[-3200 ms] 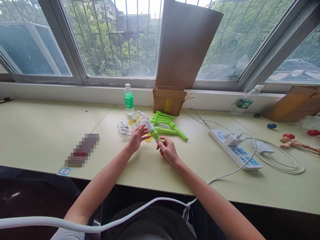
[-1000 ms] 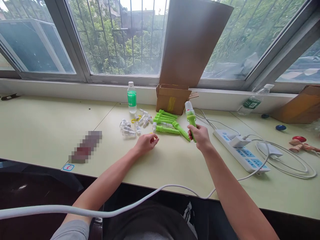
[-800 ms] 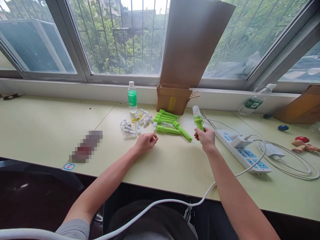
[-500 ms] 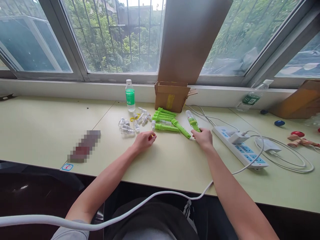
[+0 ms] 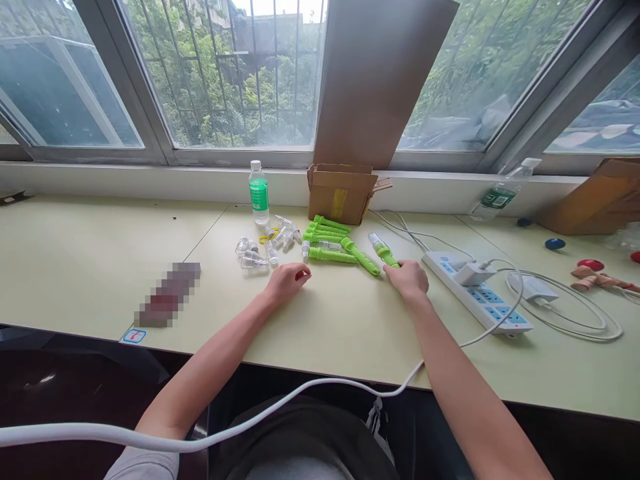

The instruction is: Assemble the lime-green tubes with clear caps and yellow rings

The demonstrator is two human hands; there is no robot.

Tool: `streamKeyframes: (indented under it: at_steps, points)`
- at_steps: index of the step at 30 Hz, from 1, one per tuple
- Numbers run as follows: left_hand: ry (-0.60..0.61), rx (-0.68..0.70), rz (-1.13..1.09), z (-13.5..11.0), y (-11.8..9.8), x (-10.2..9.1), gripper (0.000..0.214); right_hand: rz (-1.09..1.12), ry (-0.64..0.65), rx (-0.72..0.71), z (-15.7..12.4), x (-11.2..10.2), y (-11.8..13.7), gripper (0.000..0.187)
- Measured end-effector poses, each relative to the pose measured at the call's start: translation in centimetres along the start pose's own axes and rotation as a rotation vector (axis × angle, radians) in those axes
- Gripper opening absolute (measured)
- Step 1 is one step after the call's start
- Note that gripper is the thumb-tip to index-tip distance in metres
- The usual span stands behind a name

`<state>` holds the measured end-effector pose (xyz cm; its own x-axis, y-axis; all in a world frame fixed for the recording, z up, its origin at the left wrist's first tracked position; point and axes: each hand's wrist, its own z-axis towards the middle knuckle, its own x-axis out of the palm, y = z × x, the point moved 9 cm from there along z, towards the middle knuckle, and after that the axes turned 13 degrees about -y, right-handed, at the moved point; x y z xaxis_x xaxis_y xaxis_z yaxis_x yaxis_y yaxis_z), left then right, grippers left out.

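Note:
My right hand [image 5: 407, 280] is closed round the lower end of a green plastic tube with a clear cap [image 5: 382, 249], tilted with the cap pointing away from me. Fingers curled together, my left hand [image 5: 287, 283] rests on the table; whether anything small is in them is hidden. Just beyond it lie several clear plastic caps [image 5: 255, 261], some with yellow rings [image 5: 270, 236]. Between my hands and a little farther off, several green tubes [image 5: 332, 255] lie in a pile. One green tube [image 5: 361, 257] lies slantwise near my right hand.
Behind the tubes stands an open cardboard box [image 5: 340, 197], with a water bottle [image 5: 259, 193] to its left. A white power strip [image 5: 480, 293] with cables lies right of my right hand. A white cable [image 5: 300, 389] crosses in front of me. A blurred-out object [image 5: 167, 295] lies at left.
The capped green tube in my right hand has tilted lower and moved slightly. My left hand stays almost in place, and the view has shifted slightly.

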<state>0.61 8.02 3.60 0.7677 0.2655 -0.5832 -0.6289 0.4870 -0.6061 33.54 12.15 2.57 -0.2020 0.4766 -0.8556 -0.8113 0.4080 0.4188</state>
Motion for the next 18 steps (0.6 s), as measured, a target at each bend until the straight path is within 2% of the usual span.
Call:
streamKeyframes:
  at_steps: [5, 11, 18]
  points:
    - [-0.092, 0.066, -0.040, 0.1, -0.5, -0.6, 0.015, -0.014, -0.007, -0.008, 0.0, 0.1, 0.0, 0.038]
    - [-0.226, 0.128, 0.020, 0.2, -1.6, -2.3, 0.026, -0.044, 0.006, -0.018, 0.0, 0.4, 0.1, 0.037]
    - [-0.254, 0.171, 0.022, 0.1, -2.2, -2.7, 0.031, -0.063, 0.002, -0.047, -0.1, 0.5, 0.3, 0.035]
